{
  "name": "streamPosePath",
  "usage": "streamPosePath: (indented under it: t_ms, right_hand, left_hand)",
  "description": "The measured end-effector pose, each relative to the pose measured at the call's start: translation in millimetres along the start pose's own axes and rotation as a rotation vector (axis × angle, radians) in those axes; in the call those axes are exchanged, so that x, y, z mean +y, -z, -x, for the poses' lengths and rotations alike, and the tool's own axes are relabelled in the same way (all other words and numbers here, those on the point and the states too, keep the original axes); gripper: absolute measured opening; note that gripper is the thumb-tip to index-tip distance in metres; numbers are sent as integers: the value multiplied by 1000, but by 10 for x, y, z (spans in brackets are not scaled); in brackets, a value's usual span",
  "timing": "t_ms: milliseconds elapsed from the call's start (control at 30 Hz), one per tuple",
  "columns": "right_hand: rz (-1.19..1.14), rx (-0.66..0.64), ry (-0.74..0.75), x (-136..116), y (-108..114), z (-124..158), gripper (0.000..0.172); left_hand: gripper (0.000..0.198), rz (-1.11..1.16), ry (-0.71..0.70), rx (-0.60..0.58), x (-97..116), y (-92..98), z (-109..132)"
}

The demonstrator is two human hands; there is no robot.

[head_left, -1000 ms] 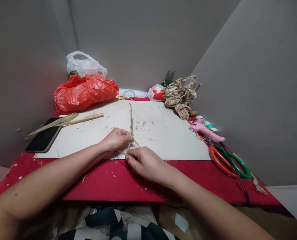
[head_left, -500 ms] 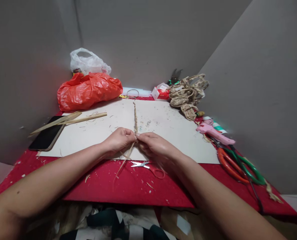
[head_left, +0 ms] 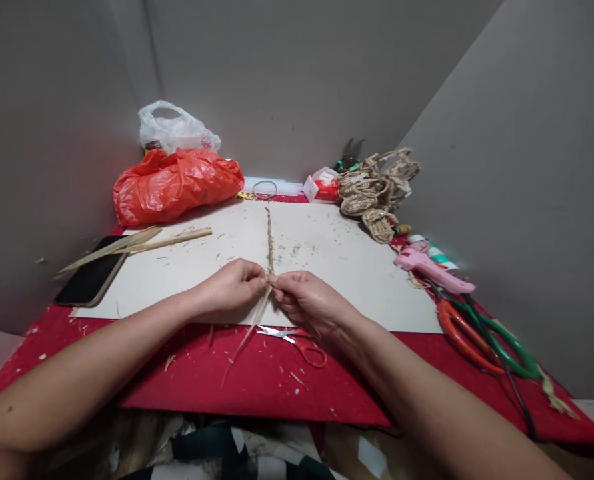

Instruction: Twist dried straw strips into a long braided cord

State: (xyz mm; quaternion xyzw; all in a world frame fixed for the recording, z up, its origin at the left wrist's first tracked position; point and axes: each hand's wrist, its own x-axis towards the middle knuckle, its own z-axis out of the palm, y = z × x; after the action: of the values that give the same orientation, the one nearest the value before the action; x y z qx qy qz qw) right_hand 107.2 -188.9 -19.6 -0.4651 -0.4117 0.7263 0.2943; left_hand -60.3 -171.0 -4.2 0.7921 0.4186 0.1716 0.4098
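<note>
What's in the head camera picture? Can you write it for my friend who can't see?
A person's left-hand grip and right-hand grip pinch a thin tan fibre cord over a flat cream sheet on a red table. Small silver-bladed, red-handled scissors lie nearer the person; a crumpled orange-red plastic bag and looped tan rope sit behind.

Tan plant-fibre cord (head_left: pixel 270 241), twisted or braided, rough-surfaced, is laid almost straight, far to near, along the middle of the pale sheet (head_left: pixel 367 287). Near end is pinched; loose pale strands (head_left: pixel 251 329) are trailed near-left past the sheet's near edge.
</note>
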Motion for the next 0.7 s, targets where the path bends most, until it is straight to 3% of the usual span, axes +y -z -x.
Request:
streamPosePath:
  t_ms: [100,233,400,567,700]
  right_hand:
    - [24,59,41,19,-51,16,25]
    - [-12,70,81,41,-103,38,32]
    - [-81,39,62,71,-110,48,36]
    - [-93,-14,5,70,-59,38,20]
    - [-131,-73,2,36,-14,54,16]
  left_hand:
    - [29,-269,-1,49,73,13,81]
    - [34,-599,-19,108,162,-115,196]
    - [28,-903,-53,67,203,-302,270]
    - [26,-948,-269,-15,201,-401,333]
    - [25,-689,-463,-90,224,-327,356]
